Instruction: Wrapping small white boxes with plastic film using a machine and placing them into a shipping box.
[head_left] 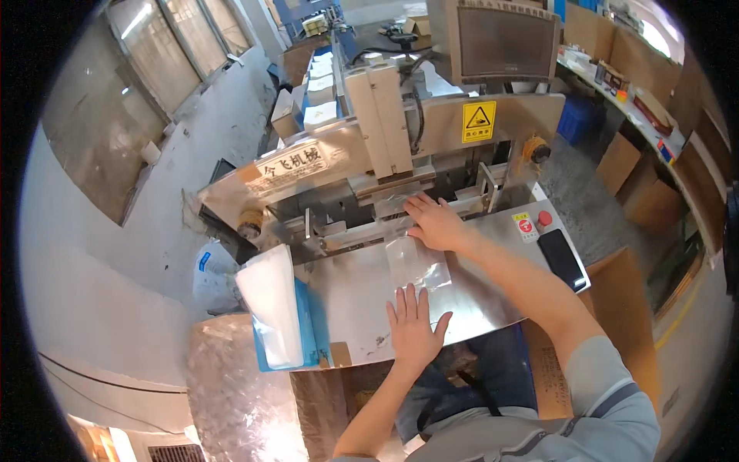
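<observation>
A clear plastic bag [416, 266] lies flat on the metal worktop [346, 292] of a machine, its far end reaching toward the machine's slot. My right hand [436, 223] rests over the far part of the bag with its fingers stretched out toward the left. Near the bag's close edge, my left hand [416, 333] lies flat with fingers spread, the fingertips at or just touching the film. Neither hand grips anything. A stack of whitish plastic bags [269, 308] leans in a blue holder [305, 323] at the worktop's left end.
The machine's metal frame [531, 115] and vertical housing [379, 115] rise beyond my hands, with a monitor [504, 42] above. A red button [545, 218] and a black phone [562, 259] occupy the worktop's right end. Cardboard [627, 316] stands at the right; clear plastic wrap [239, 385] at the left.
</observation>
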Action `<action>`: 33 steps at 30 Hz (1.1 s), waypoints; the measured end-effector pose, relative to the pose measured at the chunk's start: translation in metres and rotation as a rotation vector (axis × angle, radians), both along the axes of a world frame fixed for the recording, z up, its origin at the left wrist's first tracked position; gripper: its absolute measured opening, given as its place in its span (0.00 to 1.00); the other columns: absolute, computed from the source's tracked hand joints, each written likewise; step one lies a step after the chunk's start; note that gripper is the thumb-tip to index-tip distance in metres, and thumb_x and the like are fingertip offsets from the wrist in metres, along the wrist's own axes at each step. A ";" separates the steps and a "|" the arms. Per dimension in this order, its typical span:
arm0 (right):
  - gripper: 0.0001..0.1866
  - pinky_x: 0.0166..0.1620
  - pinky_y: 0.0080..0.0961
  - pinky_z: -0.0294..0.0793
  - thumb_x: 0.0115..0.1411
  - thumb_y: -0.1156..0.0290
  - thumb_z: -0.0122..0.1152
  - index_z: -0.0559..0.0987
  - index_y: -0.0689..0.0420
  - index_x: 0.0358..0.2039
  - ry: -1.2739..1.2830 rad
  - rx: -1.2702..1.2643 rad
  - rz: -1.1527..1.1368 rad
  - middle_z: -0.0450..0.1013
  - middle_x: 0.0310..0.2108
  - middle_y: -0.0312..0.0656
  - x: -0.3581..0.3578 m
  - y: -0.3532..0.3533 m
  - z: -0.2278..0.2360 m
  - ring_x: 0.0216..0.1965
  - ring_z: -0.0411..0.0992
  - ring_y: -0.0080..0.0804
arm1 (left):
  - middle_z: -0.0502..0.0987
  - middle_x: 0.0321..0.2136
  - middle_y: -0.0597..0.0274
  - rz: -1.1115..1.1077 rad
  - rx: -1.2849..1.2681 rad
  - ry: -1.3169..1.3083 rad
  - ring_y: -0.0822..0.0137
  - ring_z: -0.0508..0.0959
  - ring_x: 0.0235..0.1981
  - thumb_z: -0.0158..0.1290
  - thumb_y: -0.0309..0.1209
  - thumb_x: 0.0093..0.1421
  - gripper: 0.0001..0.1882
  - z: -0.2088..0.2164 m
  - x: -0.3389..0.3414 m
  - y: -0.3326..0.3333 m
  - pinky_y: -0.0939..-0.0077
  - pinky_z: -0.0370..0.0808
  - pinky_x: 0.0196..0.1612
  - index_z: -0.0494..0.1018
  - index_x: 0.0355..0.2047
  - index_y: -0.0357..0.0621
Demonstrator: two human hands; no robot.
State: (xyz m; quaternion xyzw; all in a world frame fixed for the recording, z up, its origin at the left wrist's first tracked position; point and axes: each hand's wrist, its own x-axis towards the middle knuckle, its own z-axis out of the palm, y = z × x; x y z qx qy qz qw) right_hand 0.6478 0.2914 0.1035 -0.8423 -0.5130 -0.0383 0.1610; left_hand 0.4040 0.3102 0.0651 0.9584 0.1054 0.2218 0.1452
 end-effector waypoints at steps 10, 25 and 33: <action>0.33 0.64 0.61 0.60 0.61 0.60 0.61 0.65 0.59 0.63 0.035 -0.029 0.042 0.58 0.68 0.46 -0.005 -0.001 0.007 0.69 0.55 0.48 | 0.70 0.58 0.37 0.097 0.021 -0.086 0.38 0.65 0.63 0.56 0.50 0.62 0.33 -0.009 -0.006 -0.007 0.35 0.55 0.64 0.69 0.57 0.34; 0.24 0.61 0.57 0.62 0.66 0.62 0.53 0.68 0.61 0.59 -0.012 0.021 -0.004 0.74 0.53 0.53 0.015 0.018 0.030 0.59 0.68 0.52 | 0.64 0.60 0.34 0.137 -0.156 -0.215 0.35 0.61 0.64 0.60 0.38 0.59 0.35 -0.002 -0.008 -0.008 0.39 0.52 0.67 0.62 0.59 0.29; 0.30 0.65 0.59 0.57 0.68 0.58 0.50 0.62 0.62 0.64 -0.018 -0.062 0.003 0.72 0.54 0.60 0.023 0.025 0.033 0.61 0.67 0.55 | 0.57 0.64 0.31 0.244 -0.223 -0.355 0.30 0.55 0.66 0.58 0.38 0.62 0.38 -0.004 -0.012 -0.003 0.37 0.52 0.67 0.55 0.63 0.26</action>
